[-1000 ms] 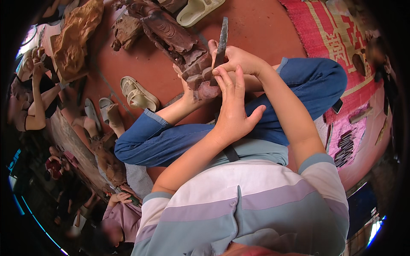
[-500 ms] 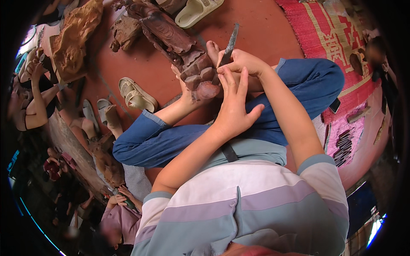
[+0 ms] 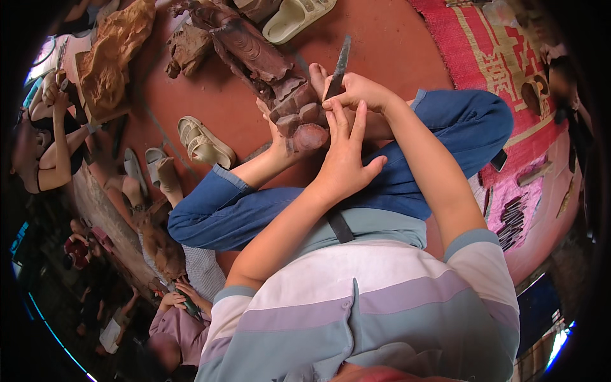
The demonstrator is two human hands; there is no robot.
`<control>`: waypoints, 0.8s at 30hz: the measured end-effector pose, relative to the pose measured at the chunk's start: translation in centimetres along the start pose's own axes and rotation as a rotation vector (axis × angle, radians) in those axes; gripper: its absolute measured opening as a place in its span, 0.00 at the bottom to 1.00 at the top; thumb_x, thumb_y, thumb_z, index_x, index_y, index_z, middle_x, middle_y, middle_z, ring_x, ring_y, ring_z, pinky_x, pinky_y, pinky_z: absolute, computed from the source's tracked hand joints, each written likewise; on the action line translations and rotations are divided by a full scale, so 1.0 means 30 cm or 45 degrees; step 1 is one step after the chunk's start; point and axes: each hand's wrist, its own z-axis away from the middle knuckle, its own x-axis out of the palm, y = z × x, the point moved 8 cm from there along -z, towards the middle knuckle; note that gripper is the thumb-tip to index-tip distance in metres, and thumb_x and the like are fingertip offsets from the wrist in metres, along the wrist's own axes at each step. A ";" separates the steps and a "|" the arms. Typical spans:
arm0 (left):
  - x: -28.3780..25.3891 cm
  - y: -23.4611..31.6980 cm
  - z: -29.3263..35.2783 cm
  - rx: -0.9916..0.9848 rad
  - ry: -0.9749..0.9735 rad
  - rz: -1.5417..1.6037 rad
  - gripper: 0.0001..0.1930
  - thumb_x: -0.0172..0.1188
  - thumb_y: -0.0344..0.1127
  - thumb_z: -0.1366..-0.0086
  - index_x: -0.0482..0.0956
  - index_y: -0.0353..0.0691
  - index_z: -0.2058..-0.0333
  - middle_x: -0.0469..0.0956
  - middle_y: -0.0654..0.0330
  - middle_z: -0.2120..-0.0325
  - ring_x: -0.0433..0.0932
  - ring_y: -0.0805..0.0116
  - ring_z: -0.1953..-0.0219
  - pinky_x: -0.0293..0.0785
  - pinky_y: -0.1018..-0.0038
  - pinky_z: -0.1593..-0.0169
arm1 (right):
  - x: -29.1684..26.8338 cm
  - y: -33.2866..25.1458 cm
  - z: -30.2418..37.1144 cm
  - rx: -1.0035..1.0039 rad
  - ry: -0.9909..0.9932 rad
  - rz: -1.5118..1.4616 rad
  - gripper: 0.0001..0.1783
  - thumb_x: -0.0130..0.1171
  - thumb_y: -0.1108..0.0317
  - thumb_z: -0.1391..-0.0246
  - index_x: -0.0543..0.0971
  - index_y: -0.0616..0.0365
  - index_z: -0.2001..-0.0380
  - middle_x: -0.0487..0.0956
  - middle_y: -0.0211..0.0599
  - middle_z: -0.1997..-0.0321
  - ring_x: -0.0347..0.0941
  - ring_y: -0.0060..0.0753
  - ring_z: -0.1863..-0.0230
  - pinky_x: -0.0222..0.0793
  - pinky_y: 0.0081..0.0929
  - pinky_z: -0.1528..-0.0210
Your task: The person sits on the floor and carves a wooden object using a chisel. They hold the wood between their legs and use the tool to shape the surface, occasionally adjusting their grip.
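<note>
A dark reddish-brown carved wooden statue (image 3: 258,54) lies lengthwise in front of me, its blocky, rounded near end (image 3: 310,136) between my bare feet. My right hand (image 3: 363,91) is closed around a narrow, dark metal carving tool (image 3: 341,60). One end of the tool sticks up and away; its lower end is at my fingertips beside the statue, mostly hidden. My left hand (image 3: 344,159) has its fingers stretched out and thumb spread. Its fingertips meet the right hand's fingers near the tool's lower end.
A beige sandal (image 3: 205,142) lies to the left, another (image 3: 296,19) beyond the statue. Raw wood carvings (image 3: 114,60) stand at far left. A red patterned mat (image 3: 503,76) and a pink cloth (image 3: 514,213) with several dark tools are on the right. Other people sit at left.
The tool in my right hand has tilted slightly, its upper end shifting a little left. My left hand has moved slightly left, fingers still stretched. The statue is nearly unmoved.
</note>
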 end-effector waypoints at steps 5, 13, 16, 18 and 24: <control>-0.016 0.013 0.009 -0.040 0.037 0.049 0.51 0.64 0.36 0.44 0.33 0.42 0.33 0.20 0.31 0.37 0.17 0.34 0.35 0.38 0.51 0.34 | -0.002 0.015 -0.006 -0.031 0.051 0.036 0.10 0.65 0.68 0.58 0.79 0.59 0.71 0.76 0.27 0.71 0.70 0.20 0.67 0.67 0.20 0.63; -0.093 0.024 0.099 -0.119 0.048 0.564 0.31 0.58 0.26 0.41 0.60 0.39 0.39 0.56 0.42 0.41 0.64 0.56 0.42 0.65 0.69 0.44 | -0.031 -0.112 0.089 -0.254 0.522 -0.051 0.07 0.57 0.76 0.51 0.76 0.60 0.66 0.77 0.32 0.66 0.75 0.19 0.66 0.71 0.19 0.61; -0.150 0.001 0.174 -0.056 0.198 0.505 0.18 0.55 0.19 0.42 0.75 0.35 0.51 0.76 0.55 0.58 0.77 0.74 0.63 0.74 0.78 0.57 | 0.037 -0.146 0.147 -0.368 0.687 -0.185 0.07 0.54 0.78 0.49 0.72 0.60 0.65 0.77 0.34 0.60 0.76 0.21 0.65 0.72 0.18 0.61; -0.234 -0.058 0.219 -0.121 0.515 0.319 0.13 0.58 0.21 0.43 0.77 0.36 0.57 0.73 0.60 0.64 0.75 0.73 0.68 0.73 0.78 0.63 | 0.145 -0.157 0.157 -0.388 0.619 -0.342 0.07 0.56 0.78 0.49 0.69 0.60 0.67 0.75 0.37 0.56 0.75 0.30 0.55 0.71 0.22 0.56; -0.414 -0.050 0.277 0.195 0.839 -0.325 0.14 0.64 0.22 0.55 0.77 0.38 0.67 0.75 0.57 0.67 0.75 0.58 0.70 0.72 0.68 0.62 | 0.426 -0.259 0.226 -0.738 0.548 0.741 0.11 0.67 0.70 0.56 0.74 0.57 0.70 0.73 0.36 0.64 0.68 0.36 0.64 0.64 0.29 0.56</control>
